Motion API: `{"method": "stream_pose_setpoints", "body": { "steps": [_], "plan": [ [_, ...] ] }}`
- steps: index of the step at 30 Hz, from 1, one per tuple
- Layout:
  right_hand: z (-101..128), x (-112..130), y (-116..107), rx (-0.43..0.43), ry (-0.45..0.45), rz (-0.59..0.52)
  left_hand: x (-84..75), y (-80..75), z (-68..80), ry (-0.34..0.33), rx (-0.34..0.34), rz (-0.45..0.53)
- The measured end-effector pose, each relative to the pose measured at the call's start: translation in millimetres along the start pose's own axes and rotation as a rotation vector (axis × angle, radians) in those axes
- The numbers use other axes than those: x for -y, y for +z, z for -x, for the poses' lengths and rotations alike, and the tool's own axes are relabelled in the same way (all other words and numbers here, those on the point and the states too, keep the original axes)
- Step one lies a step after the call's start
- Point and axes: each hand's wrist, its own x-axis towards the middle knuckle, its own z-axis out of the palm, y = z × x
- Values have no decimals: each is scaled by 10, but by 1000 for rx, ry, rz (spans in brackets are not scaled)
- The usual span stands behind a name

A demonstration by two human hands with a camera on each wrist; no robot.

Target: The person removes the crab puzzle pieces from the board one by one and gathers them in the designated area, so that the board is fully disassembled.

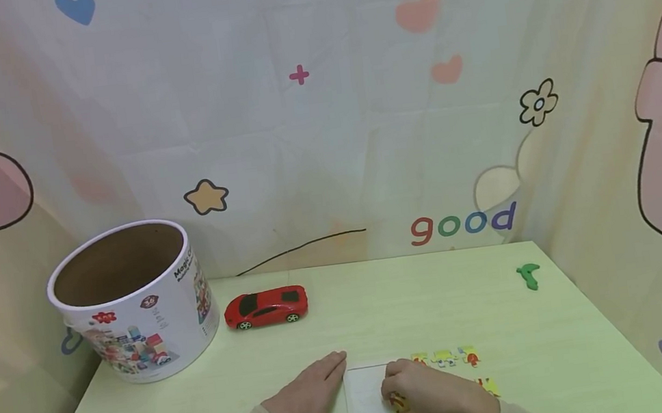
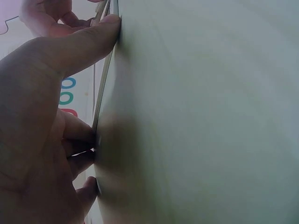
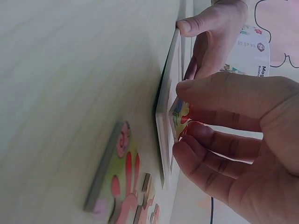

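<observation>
A flat white puzzle tray (image 1: 367, 398) lies on the table between the two hands. At its left side my left hand (image 1: 311, 402) is spread flat, thumb and fingertips touching the border at the near and far corners. My right hand (image 1: 430, 387) is over the tray's right part and pinches a colourful jigsaw piece (image 3: 179, 116) between thumb and fingers. In the right wrist view that piece is tilted against the tray's inner face; its lower edge is partly hidden by fingers. Loose jigsaw pieces (image 1: 444, 358) with yellow and red print lie right of the tray, some under my right forearm.
A large white printed bucket (image 1: 137, 340) stands at the table's left. Behind the hands is a red toy car (image 1: 266, 308). A small green toy (image 1: 528, 276) lies far right. A printed cloth (image 1: 326, 166) hangs along the table's back edge.
</observation>
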Motion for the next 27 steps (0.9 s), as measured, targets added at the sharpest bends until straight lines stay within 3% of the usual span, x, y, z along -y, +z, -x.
{"method": "stream_pose_setpoints", "body": {
  "steps": [17, 27],
  "plan": [
    [62, -23, -75, -31, 10, -27, 1, 11, 4, -17, 26, 29],
    [115, -47, -119, -35, 52, -65, 13, 7, 1, 8, 2, 5]
  ]
}}
